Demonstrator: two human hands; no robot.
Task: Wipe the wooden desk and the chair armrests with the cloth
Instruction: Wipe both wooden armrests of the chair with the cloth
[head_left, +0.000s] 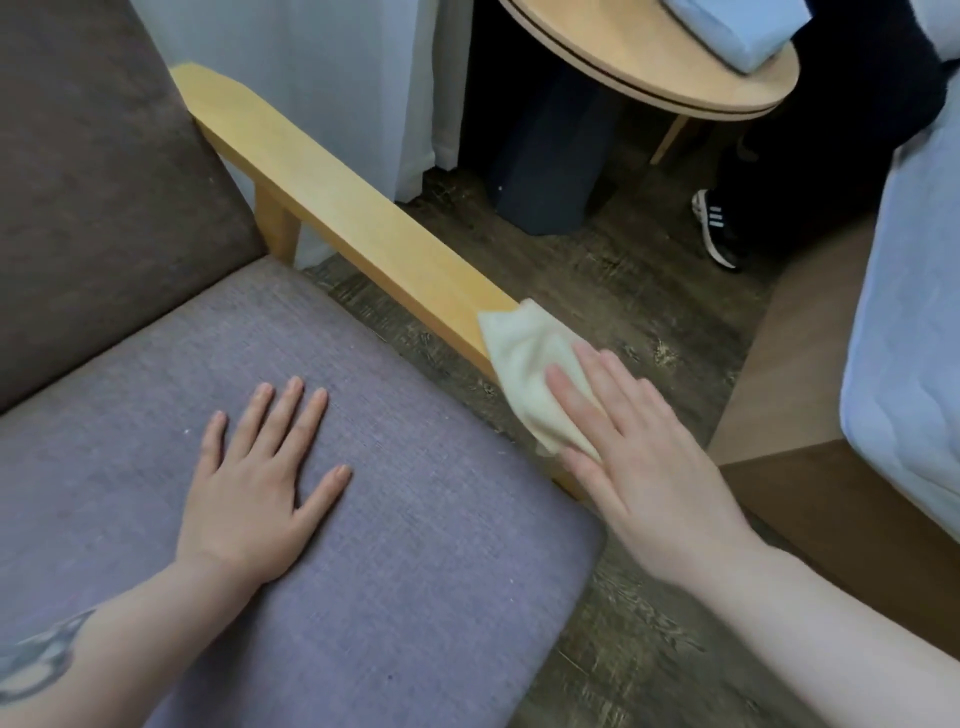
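Observation:
A pale yellow cloth (524, 364) lies over the near end of the chair's light wooden armrest (332, 192). My right hand (639, 447) presses flat on the cloth, fingers stretched out together and pointing up-left. My left hand (265, 483) rests flat on the purple seat cushion (415, 545) with fingers spread, holding nothing. The armrest runs diagonally from the brown backrest (93, 197) toward my right hand. The near tip of the armrest is hidden under the cloth.
A round wooden table (649, 62) stands beyond the armrest with a light blue pack (737, 31) on it. A dark bin (550, 161) stands under it. Another person's black shoe (717, 228) is on the floor. A bed (904, 312) is at right.

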